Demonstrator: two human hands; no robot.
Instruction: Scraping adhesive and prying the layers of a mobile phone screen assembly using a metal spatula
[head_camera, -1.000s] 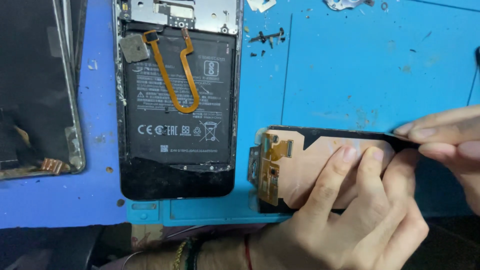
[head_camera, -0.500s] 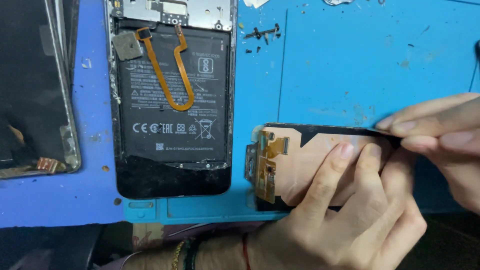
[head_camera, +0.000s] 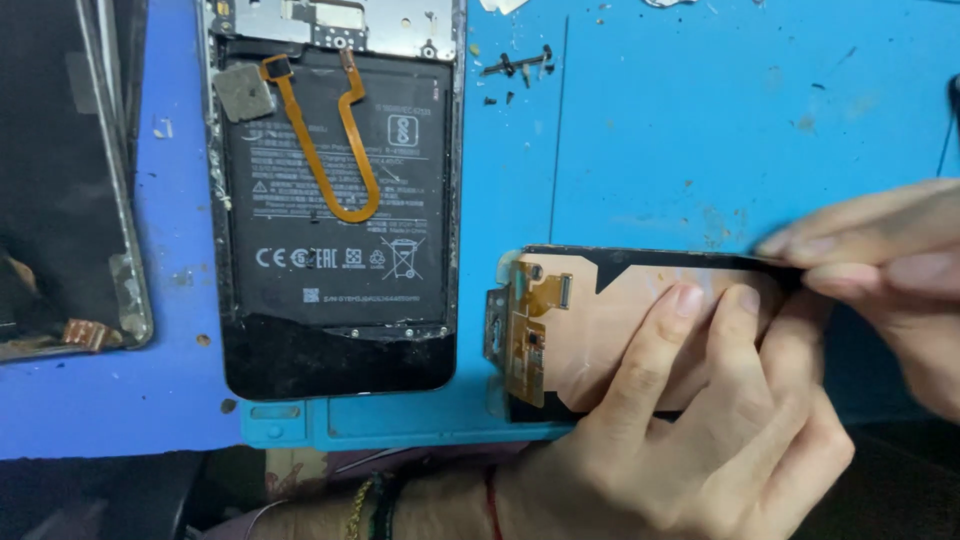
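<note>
A detached phone display panel (head_camera: 590, 330) lies back side up on the blue mat (head_camera: 700, 120), showing copper-coloured foil and an orange flex connector at its left end. My left hand (head_camera: 700, 440) comes up from the bottom edge and holds the panel down with two fingertips on the foil. My right hand (head_camera: 890, 270) reaches in from the right and pinches the panel's upper right edge between thumb and fingers. The panel's right end is hidden under both hands.
An opened phone body (head_camera: 330, 300) with a black battery and a looping orange flex cable (head_camera: 340, 150) lies left of the panel. A second dark screen (head_camera: 60, 180) sits at the far left. Small loose screws (head_camera: 515, 68) are scattered on the mat above.
My right hand's fingertips have slid a little to the left along the panel's top edge. The view has drifted slightly; the left hand still presses on the foil.
</note>
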